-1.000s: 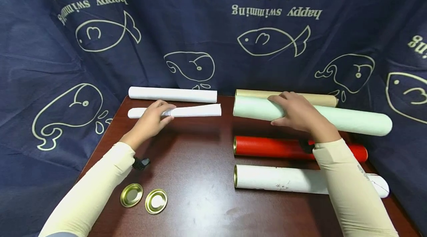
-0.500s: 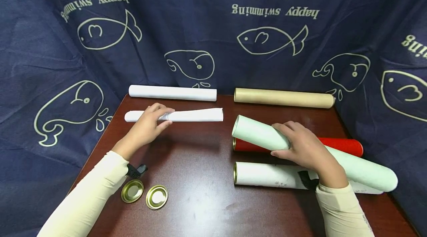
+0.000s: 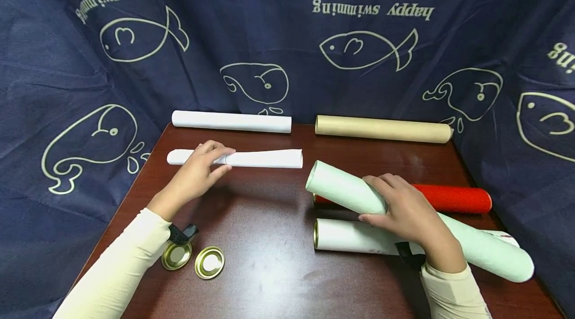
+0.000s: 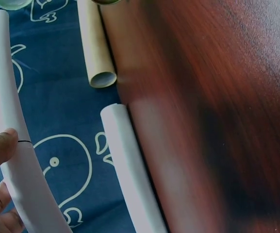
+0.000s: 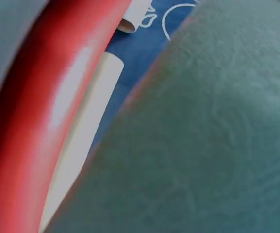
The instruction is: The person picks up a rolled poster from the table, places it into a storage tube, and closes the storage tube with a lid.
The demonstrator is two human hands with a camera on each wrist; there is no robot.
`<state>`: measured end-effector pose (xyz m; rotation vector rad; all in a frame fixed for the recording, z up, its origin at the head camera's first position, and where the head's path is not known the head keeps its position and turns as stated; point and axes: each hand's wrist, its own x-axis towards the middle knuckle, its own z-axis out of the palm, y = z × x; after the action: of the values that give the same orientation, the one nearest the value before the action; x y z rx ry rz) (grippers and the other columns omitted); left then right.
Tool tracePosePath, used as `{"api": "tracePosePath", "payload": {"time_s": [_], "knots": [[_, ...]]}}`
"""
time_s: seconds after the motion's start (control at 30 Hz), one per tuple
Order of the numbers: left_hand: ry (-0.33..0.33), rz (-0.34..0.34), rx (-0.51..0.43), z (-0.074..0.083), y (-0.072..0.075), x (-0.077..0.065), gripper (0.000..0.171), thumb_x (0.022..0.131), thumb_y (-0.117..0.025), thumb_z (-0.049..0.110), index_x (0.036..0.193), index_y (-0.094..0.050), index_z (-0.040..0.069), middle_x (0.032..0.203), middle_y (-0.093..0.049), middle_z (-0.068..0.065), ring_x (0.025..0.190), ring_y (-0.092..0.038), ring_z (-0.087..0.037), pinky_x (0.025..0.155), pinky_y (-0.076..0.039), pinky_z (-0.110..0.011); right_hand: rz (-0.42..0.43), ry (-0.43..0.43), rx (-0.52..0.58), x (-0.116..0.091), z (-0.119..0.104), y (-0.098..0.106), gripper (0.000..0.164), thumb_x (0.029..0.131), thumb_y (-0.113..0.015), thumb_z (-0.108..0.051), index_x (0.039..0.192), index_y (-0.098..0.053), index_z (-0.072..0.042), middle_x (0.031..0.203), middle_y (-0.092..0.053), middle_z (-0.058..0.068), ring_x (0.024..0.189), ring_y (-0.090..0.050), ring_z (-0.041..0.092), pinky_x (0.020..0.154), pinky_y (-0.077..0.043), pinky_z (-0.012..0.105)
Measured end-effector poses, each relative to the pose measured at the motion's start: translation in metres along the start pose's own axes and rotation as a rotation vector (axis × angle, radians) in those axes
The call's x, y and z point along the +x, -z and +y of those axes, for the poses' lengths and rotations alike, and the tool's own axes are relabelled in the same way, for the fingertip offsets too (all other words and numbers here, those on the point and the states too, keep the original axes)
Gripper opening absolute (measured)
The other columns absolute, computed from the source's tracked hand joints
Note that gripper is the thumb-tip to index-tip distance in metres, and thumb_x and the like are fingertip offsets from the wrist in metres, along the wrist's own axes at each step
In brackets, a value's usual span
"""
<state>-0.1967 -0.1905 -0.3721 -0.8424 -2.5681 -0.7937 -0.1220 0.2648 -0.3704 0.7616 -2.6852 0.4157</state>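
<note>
My left hand (image 3: 193, 174) pinches a rolled sheet of white paper (image 3: 269, 159) near its middle, thumb on the near side. A thin dark band (image 4: 24, 141) circles the roll beside my thumb in the left wrist view. My right hand (image 3: 406, 209) grips a pale green tube (image 3: 341, 184) from above. Its left end is open and faces the roll, while the right end slants toward me. The green tube (image 5: 203, 131) fills much of the right wrist view. It overlaps a red tube (image 3: 453, 199) and a white tube (image 3: 350, 235) in the head view.
Along the back of the brown table (image 3: 251, 239) lie another white paper roll (image 3: 231, 122) and a tan tube (image 3: 382, 128). Two gold metal lids, one a round lid (image 3: 209, 262), rest front left by my sleeve. A blue curtain (image 3: 287, 24) hangs behind.
My right hand has brought the green tube from just before the tan tube toward me, tilting it over the red and white tubes. My left hand has drawn the paper roll slightly nearer.
</note>
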Motion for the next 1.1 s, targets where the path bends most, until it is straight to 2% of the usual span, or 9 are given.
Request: {"api": "tracePosePath", "payload": {"time_s": [0.13,0.23,0.5,0.7,0.97,1.1], "knots": [[-0.003,-0.011,0.034,0.003,0.001,0.002,0.038,0.083,-0.079,0.004,0.120,-0.068,0.005,0.107,-0.060,-0.014,0.105,-0.058,-0.036,0.104,-0.028,-0.071,0.028,0.012,0.006,0.002,0.000,-0.002,0.075,0.063,-0.090,-0.042,0.126,-0.061,-0.015,0.107,-0.062,0.003,0.095,-0.057,0.023,0.073,-0.049,0.044],[0.001,-0.014,0.050,0.004,0.001,0.000,0.038,0.083,-0.079,0.005,0.120,-0.068,0.006,0.107,-0.060,-0.013,0.104,-0.059,-0.034,0.104,-0.026,-0.072,0.039,0.030,0.019,0.004,0.001,-0.006,0.075,0.063,-0.091,-0.040,0.126,-0.061,-0.014,0.107,-0.062,0.004,0.096,-0.057,0.023,0.075,-0.049,0.044],[-0.021,-0.008,0.067,0.009,0.001,-0.003,0.037,0.082,-0.080,0.006,0.118,-0.069,0.007,0.107,-0.060,-0.012,0.104,-0.059,-0.034,0.104,-0.027,-0.071,0.044,0.041,0.094,0.009,0.003,-0.016,0.075,0.064,-0.091,-0.037,0.127,-0.059,-0.013,0.110,-0.061,0.003,0.096,-0.056,0.021,0.076,-0.047,0.042],[-0.047,-0.002,0.087,0.016,0.002,-0.004,0.037,0.082,-0.081,0.005,0.117,-0.070,0.009,0.107,-0.060,-0.011,0.105,-0.059,-0.034,0.104,-0.028,-0.071,0.038,0.058,0.154,0.016,0.002,-0.023,0.071,0.066,-0.091,-0.032,0.127,-0.059,-0.014,0.114,-0.059,0.001,0.094,-0.059,0.018,0.078,-0.050,0.042],[-0.120,-0.016,0.125,0.029,-0.003,-0.007,0.037,0.082,-0.081,0.007,0.117,-0.070,0.011,0.106,-0.059,-0.009,0.103,-0.060,-0.031,0.105,-0.030,-0.069,0.005,0.079,0.158,0.028,-0.003,-0.036,0.077,0.065,-0.094,-0.029,0.128,-0.055,-0.011,0.118,-0.056,0.004,0.096,-0.061,0.025,0.082,-0.050,0.046],[-0.141,-0.032,0.126,0.031,-0.008,-0.007,0.037,0.083,-0.080,0.009,0.119,-0.070,0.011,0.106,-0.059,-0.008,0.102,-0.060,-0.029,0.104,-0.034,-0.065,0.017,0.111,0.153,0.032,-0.005,-0.042,0.079,0.062,-0.095,-0.030,0.127,-0.056,-0.010,0.118,-0.057,0.005,0.095,-0.062,0.026,0.081,-0.051,0.046]]}}
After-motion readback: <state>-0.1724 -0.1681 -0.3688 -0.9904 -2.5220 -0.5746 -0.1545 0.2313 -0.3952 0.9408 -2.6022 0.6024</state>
